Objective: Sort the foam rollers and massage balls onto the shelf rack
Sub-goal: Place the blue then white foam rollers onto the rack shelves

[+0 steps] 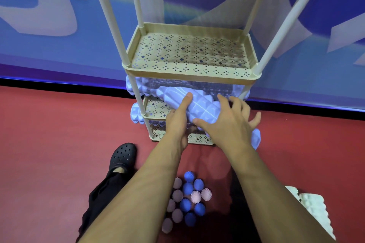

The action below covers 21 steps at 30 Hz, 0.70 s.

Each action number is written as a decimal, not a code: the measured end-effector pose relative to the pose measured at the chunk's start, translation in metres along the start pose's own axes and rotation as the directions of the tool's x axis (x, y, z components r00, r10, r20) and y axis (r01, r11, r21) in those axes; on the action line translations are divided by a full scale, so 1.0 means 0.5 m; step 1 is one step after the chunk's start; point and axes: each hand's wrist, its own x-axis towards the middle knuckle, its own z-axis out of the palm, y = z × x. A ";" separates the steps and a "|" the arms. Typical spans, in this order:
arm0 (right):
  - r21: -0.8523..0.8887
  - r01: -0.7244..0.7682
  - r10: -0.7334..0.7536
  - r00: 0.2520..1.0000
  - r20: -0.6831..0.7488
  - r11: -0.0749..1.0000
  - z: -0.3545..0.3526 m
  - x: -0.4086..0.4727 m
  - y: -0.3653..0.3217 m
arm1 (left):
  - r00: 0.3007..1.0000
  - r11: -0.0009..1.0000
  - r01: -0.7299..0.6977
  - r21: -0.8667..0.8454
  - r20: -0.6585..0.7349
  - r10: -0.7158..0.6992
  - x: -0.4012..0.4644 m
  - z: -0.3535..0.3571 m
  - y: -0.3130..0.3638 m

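A tan shelf rack [189, 77] with perforated trays stands on the red floor against a blue wall. Both hands hold a pale lilac ridged foam roller [199, 104] slanted at the rack's front, under the upper tray. My left hand [177, 118] grips its left side and my right hand [227, 122] lies over its right end. Other lilac rollers lie on the lower shelves: one behind [142, 87], one sticking out at the left [136, 114]. Several blue and pink spiky massage balls [187, 197] sit clustered on the floor between my arms.
The upper tray [189, 51] holds nothing. A white ridged foam roller [314, 209] lies on the floor at lower right. My foot in a black clog [122, 156] rests left of the rack. Four tan poles rise from the tray corners.
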 end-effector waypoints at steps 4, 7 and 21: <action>0.152 -0.192 0.189 0.981 0.038 0.969 -0.008 -0.015 0.031 | 1.000 0.996 -0.022 -0.087 -0.003 0.022 0.016 0.012 0.009; 0.422 -0.310 0.316 0.947 0.058 0.852 -0.011 -0.014 0.042 | 0.999 0.991 -0.040 -0.128 -0.002 0.040 0.023 0.021 0.008; 0.771 -0.323 0.417 0.905 0.082 0.550 0.019 0.007 0.046 | 0.992 0.981 -0.121 -0.151 -0.050 0.115 0.056 -0.006 0.012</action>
